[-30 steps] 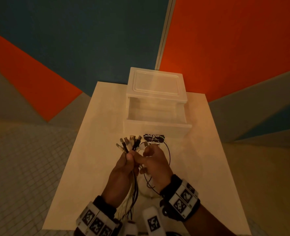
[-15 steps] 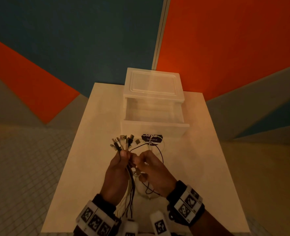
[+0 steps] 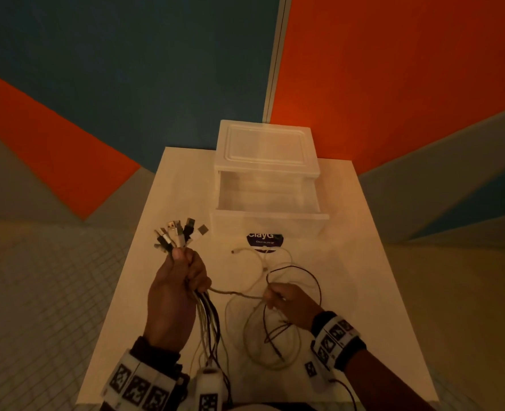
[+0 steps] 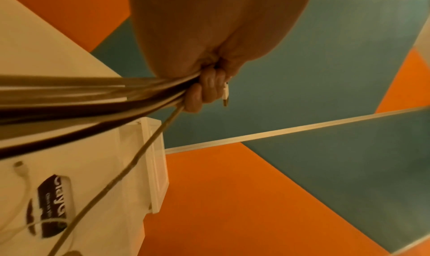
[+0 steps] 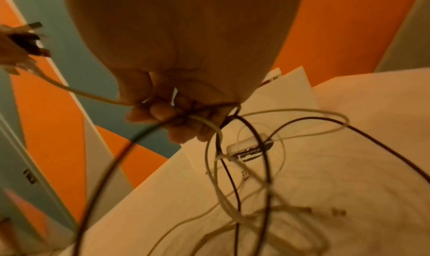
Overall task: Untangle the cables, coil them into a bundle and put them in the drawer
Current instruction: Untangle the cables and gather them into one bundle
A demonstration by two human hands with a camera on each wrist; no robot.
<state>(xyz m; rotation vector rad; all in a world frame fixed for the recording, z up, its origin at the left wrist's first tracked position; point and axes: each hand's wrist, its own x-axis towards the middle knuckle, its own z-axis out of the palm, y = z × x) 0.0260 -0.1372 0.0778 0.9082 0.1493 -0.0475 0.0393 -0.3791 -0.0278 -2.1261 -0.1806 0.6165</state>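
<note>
My left hand grips a bunch of black and white cables in its fist, with several USB plugs fanned out above the thumb; the left wrist view shows those cables running out of the curled fingers. My right hand holds loops of black and white cable to the right, fingers curled round them. One pale cable stretches taut between the two hands. The translucent white drawer stands pulled out at the far end of the table.
The small white table has floor on both sides close to its edges. A loose white cable end lies in front of the drawer near a dark label. Orange and teal walls rise behind.
The hands were together at the plugs; now the right hand has pulled away to the right and down, drawing a pale cable taut. The left hand has shifted slightly left with the bunch.
</note>
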